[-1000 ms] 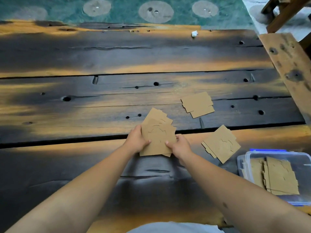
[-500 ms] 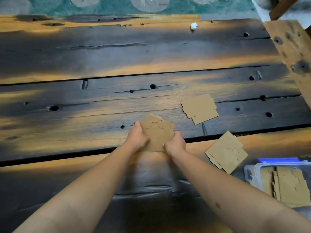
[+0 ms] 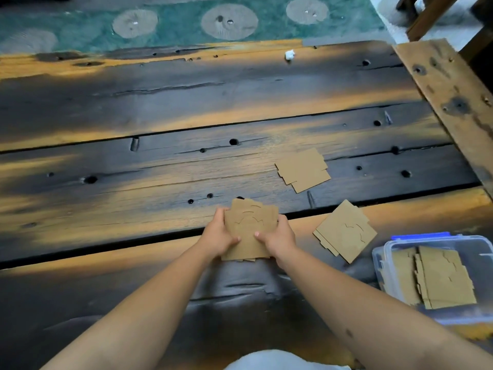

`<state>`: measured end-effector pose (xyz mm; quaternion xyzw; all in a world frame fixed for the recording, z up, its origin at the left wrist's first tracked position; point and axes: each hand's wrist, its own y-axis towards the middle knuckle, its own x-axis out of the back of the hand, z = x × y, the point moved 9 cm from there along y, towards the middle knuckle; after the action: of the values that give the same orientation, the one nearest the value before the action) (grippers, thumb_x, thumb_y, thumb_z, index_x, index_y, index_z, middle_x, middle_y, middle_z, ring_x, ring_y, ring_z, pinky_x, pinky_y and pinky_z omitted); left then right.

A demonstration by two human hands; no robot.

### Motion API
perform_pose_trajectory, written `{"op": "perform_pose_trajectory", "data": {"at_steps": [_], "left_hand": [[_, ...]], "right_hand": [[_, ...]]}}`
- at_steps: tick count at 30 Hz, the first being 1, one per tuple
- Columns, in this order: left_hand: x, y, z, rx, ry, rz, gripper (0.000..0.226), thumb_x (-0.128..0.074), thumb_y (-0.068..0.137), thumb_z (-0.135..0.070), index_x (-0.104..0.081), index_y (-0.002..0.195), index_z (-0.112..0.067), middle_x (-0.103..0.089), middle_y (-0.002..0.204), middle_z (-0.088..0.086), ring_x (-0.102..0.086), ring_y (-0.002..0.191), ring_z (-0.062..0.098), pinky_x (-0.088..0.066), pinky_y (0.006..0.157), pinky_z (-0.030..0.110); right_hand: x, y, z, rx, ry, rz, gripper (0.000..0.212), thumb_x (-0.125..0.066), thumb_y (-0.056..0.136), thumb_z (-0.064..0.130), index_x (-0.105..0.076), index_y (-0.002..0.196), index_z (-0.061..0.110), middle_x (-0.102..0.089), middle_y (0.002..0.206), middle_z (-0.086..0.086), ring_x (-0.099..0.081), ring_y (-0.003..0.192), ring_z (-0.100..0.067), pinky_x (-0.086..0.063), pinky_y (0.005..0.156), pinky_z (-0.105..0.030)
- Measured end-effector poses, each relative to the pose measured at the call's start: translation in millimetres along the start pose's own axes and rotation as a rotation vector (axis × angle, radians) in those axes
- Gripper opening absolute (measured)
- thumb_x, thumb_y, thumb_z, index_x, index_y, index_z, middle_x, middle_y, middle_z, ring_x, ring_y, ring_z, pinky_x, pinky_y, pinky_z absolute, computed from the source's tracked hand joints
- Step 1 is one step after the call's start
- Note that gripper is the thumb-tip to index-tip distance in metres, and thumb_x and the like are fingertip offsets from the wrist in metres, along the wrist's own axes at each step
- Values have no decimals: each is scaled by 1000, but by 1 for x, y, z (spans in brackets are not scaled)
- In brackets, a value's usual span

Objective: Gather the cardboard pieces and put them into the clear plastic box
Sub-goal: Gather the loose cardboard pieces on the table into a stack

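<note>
A stack of brown cardboard pieces [image 3: 249, 225] is held between both hands above the dark wooden table [image 3: 160, 166]. My left hand [image 3: 218, 236] grips its left edge, thumb on top. My right hand [image 3: 278, 237] grips its right edge, thumb on top too. A second pile of cardboard pieces [image 3: 302, 169] lies flat further back on the right. A third pile [image 3: 345, 231] lies to the right of my hands. The clear plastic box [image 3: 384, 259] with a blue clip sits at the lower right, with several cardboard pieces [image 3: 437, 279] inside.
A pale wooden plank [image 3: 453, 94] runs along the table's right side. A small white scrap [image 3: 289, 54] lies near the far edge. Beyond the table lies a green patterned carpet [image 3: 173, 20]. Chair legs [image 3: 432, 17] stand at the top right.
My hands have squared the fanned cardboard pieces into a tighter stack and lifted it a little. The other piles and the box have not moved.
</note>
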<state>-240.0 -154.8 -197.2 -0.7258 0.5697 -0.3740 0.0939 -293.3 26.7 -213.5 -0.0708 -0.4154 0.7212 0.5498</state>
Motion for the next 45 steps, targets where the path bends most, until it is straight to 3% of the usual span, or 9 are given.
{"op": "perform_pose_trajectory", "data": {"at_steps": [3, 7, 13, 17, 27, 33, 38, 43, 45], "left_hand": [[-14, -17, -8, 8, -111, -9, 52, -79, 75, -10, -48, 116, -18, -65, 113, 6, -62, 101, 21, -51, 91, 39], [-51, -33, -26, 30, -130, 38, 41, -75, 80, -10, -51, 114, -15, -65, 115, 8, -62, 103, 24, -52, 92, 45], [-116, -35, -59, 32, -13, 59, 47, -76, 78, -13, -52, 118, -14, -64, 116, 7, -61, 103, 24, -52, 91, 41], [-151, -25, -82, 1, 69, 81, 49, -77, 76, -15, -52, 117, -16, -63, 115, 6, -57, 97, 21, -46, 82, 31], [-198, 26, -124, -20, 264, 151, 55, -76, 74, -27, -47, 120, -15, -59, 116, 7, -52, 97, 23, -39, 76, 31], [-205, 44, -126, -11, 236, 184, 44, -77, 71, -31, -50, 103, -18, -62, 106, 6, -58, 98, 26, -50, 86, 41], [-206, 37, -117, 3, 247, 220, 46, -79, 70, -30, -45, 100, -21, -57, 98, 1, -55, 91, 22, -43, 72, 34], [-195, 20, -103, 52, -14, 202, 57, -80, 74, -25, -44, 119, -22, -59, 106, -3, -57, 98, 19, -45, 76, 32], [-187, 11, -93, 104, -192, 206, 47, -78, 78, -20, -49, 115, -20, -64, 111, 0, -63, 98, 19, -51, 78, 34]], "right_hand": [[22, -15, -9, 16, 4, 5, 50, -83, 71, 21, -46, 104, 31, -64, 113, -2, -60, 100, -24, -52, 90, -40], [64, -27, -30, 7, -16, -26, 61, -84, 70, 22, -51, 120, 24, -65, 118, -3, -61, 108, -26, -50, 96, -44], [133, -31, -64, -84, -32, -126, 81, -85, 70, 28, -43, 138, 14, -56, 133, -10, -54, 119, -28, -45, 102, -41], [166, -22, -81, -135, 22, -165, 77, -83, 71, 28, -44, 136, 13, -48, 134, -10, -54, 116, -28, -47, 101, -45], [198, 11, -91, -318, 12, -329, 69, -78, 74, 36, -42, 131, 22, -40, 133, -14, -51, 113, -36, -44, 95, -39], [201, 29, -97, -366, -7, -320, 71, -74, 74, 39, -36, 133, 28, -36, 136, -12, -42, 121, -38, -38, 98, -42], [199, 35, -96, -287, 157, -290, 68, -77, 72, 23, -37, 126, 26, -42, 127, -8, -51, 103, -29, -49, 92, -41], [188, 31, -86, -193, 152, -173, 76, -79, 71, 14, -36, 133, 22, -48, 128, -9, -54, 113, -30, -48, 98, -49], [183, 28, -80, -144, 72, -124, 77, -80, 71, 19, -39, 136, 23, -46, 128, -7, -53, 113, -29, -48, 98, -49]]}}
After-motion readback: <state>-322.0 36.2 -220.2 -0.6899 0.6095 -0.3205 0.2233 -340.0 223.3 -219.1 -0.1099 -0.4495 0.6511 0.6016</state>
